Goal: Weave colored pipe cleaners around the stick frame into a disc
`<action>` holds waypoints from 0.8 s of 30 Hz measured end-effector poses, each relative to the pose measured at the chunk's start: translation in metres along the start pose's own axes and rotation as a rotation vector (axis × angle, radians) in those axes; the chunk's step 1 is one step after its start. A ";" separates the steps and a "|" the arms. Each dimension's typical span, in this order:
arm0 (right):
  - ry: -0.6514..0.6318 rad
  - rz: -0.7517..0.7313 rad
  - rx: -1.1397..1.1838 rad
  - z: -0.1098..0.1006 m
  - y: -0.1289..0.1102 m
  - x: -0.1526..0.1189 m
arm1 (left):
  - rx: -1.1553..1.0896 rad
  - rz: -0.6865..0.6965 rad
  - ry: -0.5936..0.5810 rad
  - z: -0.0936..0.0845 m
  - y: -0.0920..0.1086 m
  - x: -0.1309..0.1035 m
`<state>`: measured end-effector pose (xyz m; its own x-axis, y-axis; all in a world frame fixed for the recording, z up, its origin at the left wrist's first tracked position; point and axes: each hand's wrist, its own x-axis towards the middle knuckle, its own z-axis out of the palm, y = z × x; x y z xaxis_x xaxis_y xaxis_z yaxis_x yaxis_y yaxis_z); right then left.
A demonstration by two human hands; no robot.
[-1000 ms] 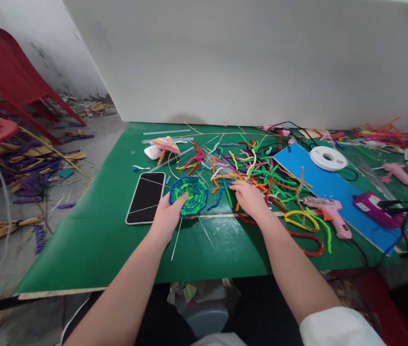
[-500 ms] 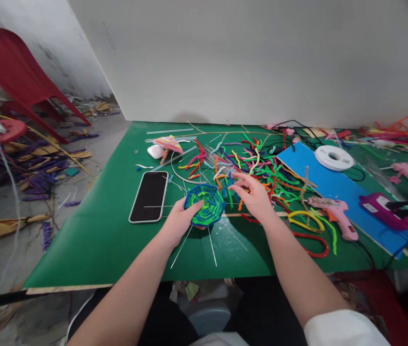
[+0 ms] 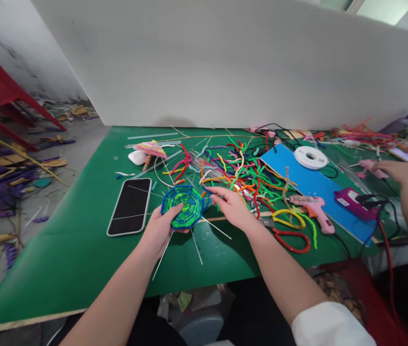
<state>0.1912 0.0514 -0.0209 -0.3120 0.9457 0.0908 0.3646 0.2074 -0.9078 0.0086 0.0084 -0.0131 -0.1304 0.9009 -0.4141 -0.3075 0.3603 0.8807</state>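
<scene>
A blue and green woven disc (image 3: 188, 204), with thin pale spokes sticking out all round, lies in my left hand (image 3: 158, 229). The thumb presses on its face and the other fingers are underneath. At the disc's right edge my right hand (image 3: 235, 210) pinches a blue fuzzy strand (image 3: 207, 202) between thumb and forefinger. Beyond both hands spreads a heap of coloured pipe cleaners (image 3: 242, 166). A phone (image 3: 131, 206) with a dark screen lies left of my left hand. Red and yellow handled scissors (image 3: 292, 240) are right of my right wrist, partly hidden.
Over the blue board (image 3: 328, 204) lie a white spool (image 3: 310, 157), a pink glue gun (image 3: 314, 211) and a purple power strip (image 3: 357, 204) with cables. A small umbrella-like craft (image 3: 149, 150) stands back left. Another person's hand (image 3: 397, 173) reaches a second pink glue gun (image 3: 370, 168).
My right hand has come down and left to the disc's edge with the blue strand. The view has swung right, and another person's arm has come in at the right.
</scene>
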 end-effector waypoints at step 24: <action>-0.043 0.358 0.490 0.003 -0.004 -0.002 | 0.060 -0.064 -0.741 -0.041 0.020 0.004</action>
<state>0.1879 0.0484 -0.0190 -0.2835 0.9223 -0.2628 0.0103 -0.2711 -0.9625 -0.0369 0.0096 -0.0065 0.5624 0.7970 -0.2201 -0.2385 0.4113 0.8798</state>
